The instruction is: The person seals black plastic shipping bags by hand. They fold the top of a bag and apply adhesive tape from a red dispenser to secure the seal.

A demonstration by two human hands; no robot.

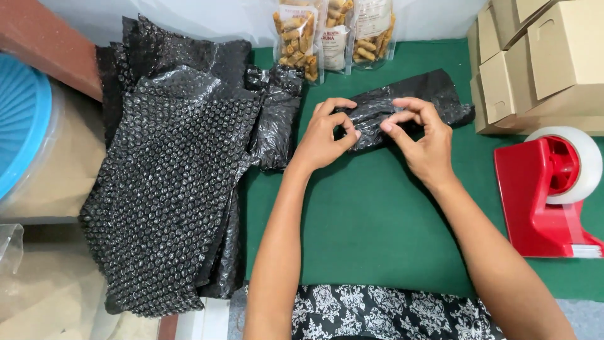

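A stack of black bubble wrap sheets (170, 189) lies at the left edge of the green table (377, 233). Toward the middle, the left hand (324, 135) and the right hand (421, 138) each pinch the black plastic bag (409, 101) lying flat there, below three clear snack packets (333, 34). A red tape dispenser (547, 192) sits at the right, in front of tan cardboard boxes (541, 60).

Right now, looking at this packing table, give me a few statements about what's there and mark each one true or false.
1. Both the left hand and the right hand pinch a black plastic bag. True.
2. The tape dispenser is blue. False: it is red.
3. Black bubble wrap lies left of the hands. True.
4. The cardboard boxes stand on the left. False: they are at the right.
5. Snack pouches stand at the back. True.
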